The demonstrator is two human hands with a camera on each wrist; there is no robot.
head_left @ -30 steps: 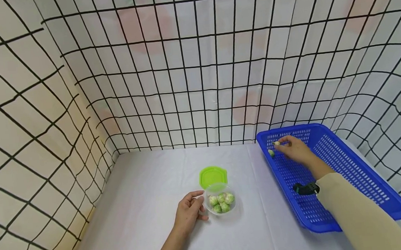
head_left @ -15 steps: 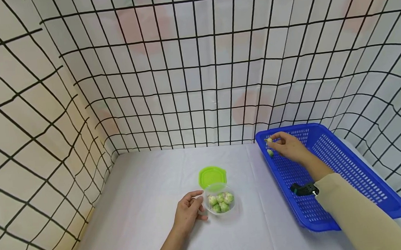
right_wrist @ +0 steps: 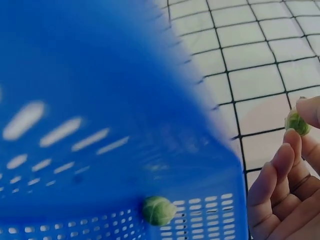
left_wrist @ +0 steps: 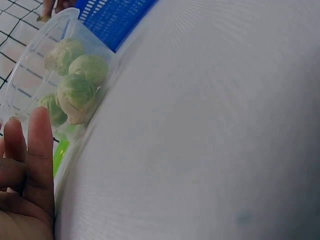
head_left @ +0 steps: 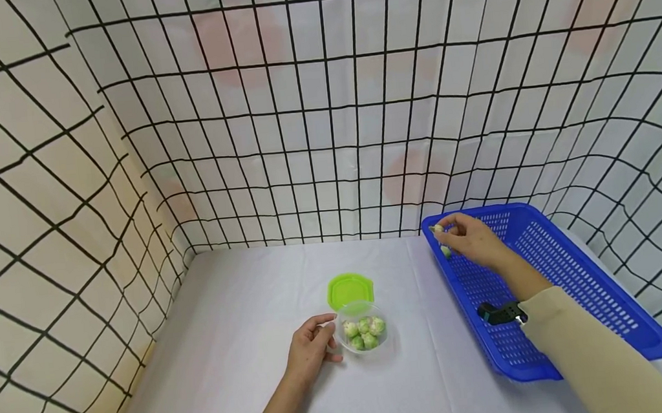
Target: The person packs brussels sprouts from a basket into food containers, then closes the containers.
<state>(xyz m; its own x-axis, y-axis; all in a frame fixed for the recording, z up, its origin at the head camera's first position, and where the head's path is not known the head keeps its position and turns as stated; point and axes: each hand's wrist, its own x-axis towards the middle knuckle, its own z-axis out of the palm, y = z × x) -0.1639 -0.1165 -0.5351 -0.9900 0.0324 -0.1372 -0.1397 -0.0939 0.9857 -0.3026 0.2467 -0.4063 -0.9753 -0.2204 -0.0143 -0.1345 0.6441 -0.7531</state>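
Here, pinching a sprout [head_left: 438, 228] with the right hand [head_left: 472, 242] at the ten-o'clock corner of a blue basket [head_left: 556, 253]; resting the left hand [head_left: 309, 351], relaxed, just beside a tub [head_left: 374, 310] of sprouts [head_left: 369, 340], toward nine o'clock.

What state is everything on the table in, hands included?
Clear bowl: upright, uncovered, holding several sprouts
Green lid: off the bowl, lying on the table
Blue basket: open-topped, one sprout visible inside
Right hand: pinching another sprout
Left hand: fingers relaxed at the bowl's side
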